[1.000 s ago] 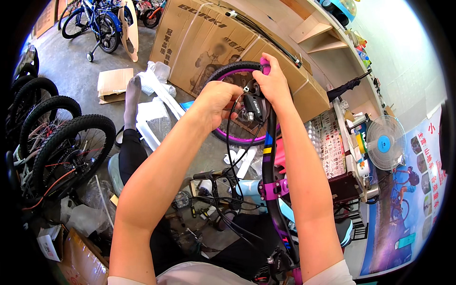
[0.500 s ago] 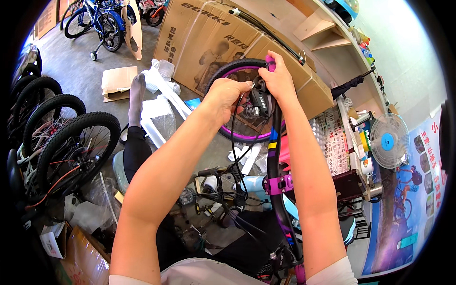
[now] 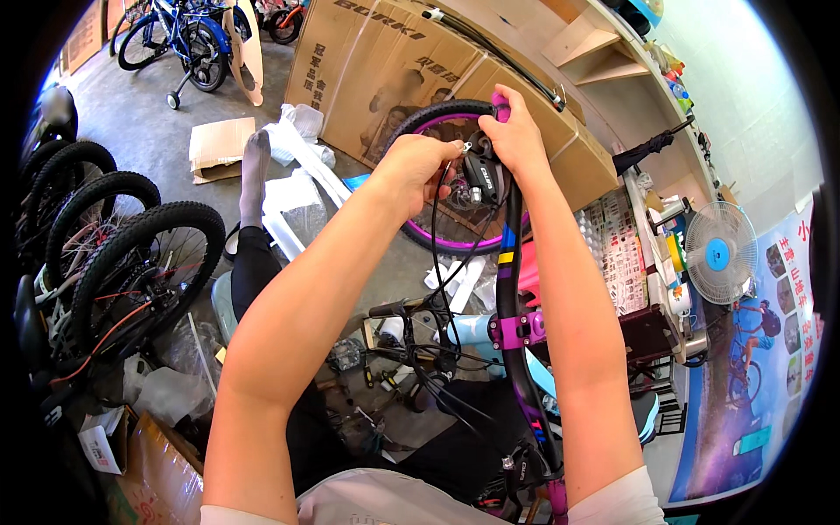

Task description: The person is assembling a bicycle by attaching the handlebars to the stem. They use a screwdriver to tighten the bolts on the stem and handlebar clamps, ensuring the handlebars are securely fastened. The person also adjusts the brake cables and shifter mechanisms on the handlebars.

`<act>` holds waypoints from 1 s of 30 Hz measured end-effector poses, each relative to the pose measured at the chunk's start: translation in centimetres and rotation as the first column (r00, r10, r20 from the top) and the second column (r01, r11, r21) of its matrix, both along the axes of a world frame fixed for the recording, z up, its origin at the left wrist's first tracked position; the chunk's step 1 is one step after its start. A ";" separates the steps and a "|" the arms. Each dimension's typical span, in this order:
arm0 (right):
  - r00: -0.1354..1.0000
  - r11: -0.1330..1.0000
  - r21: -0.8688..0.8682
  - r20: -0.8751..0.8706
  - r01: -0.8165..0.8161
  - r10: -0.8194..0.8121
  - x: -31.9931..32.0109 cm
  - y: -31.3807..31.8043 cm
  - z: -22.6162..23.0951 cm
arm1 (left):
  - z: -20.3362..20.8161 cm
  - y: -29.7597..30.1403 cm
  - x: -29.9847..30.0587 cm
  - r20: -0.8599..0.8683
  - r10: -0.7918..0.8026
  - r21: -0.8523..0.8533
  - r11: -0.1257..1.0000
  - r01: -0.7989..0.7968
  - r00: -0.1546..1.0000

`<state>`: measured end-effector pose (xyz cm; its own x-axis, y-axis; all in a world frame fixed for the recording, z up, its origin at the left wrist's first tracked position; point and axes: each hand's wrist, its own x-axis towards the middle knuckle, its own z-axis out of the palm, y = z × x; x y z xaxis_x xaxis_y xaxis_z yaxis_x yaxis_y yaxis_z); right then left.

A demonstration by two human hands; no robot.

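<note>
My left hand (image 3: 424,171) is closed in a pinch on a thin black cable (image 3: 435,236), with a small silver tip (image 3: 466,147) showing at the fingertips. That tip is beside a black shifter unit (image 3: 483,175) mounted near the far end of a black handlebar (image 3: 507,289). My right hand (image 3: 514,138) is wrapped round the bar's purple grip (image 3: 501,107), thumb close above the shifter. A purple stem clamp (image 3: 516,332) holds the bar at its middle. At the near end are another lever unit (image 3: 522,468) and a purple grip (image 3: 557,499).
Behind the bar, a purple-rimmed wheel (image 3: 437,241) is in front of a large cardboard box (image 3: 367,79). Several black-tyred wheels (image 3: 144,276) line the left. Tools (image 3: 385,381) and white packing pieces (image 3: 284,219) litter the floor. A fan (image 3: 719,254) stands at right.
Both hands keep their hold and shift very slightly. The handlebar and background move a little in view; the silver tip remains by the shifter.
</note>
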<state>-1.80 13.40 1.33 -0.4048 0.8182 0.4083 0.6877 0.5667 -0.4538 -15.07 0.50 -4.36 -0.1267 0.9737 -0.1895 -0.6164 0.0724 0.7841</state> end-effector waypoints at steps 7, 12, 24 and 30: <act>1.000 0.999 0.032 0.006 0.011 -0.011 -0.1 -0.4 -0.1 | -0.6 -2.5 0.5 0.115 -0.008 0.092 0.996 -0.003 0.993; 1.000 1.000 -0.012 -0.010 0.017 -0.017 0.2 -0.5 0.4 | -1.4 -4.2 2.4 -0.040 0.013 0.063 0.998 -0.010 0.999; 0.994 0.992 -0.119 -0.104 -0.034 0.021 -0.1 -0.1 0.8 | -2.2 -3.8 5.6 -0.138 0.229 0.176 0.963 -0.204 0.964; 0.994 0.978 -0.202 -0.106 -0.056 0.035 -0.3 0.0 1.1 | -2.2 -4.6 6.3 -0.235 0.329 0.175 0.940 -0.293 0.915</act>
<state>-2.10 13.42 2.48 -0.4085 0.8704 0.2750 0.6076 0.4841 -0.6297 -8.74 -4.06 -6.60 -0.4536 0.8910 0.0194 -0.3667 -0.2064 0.9072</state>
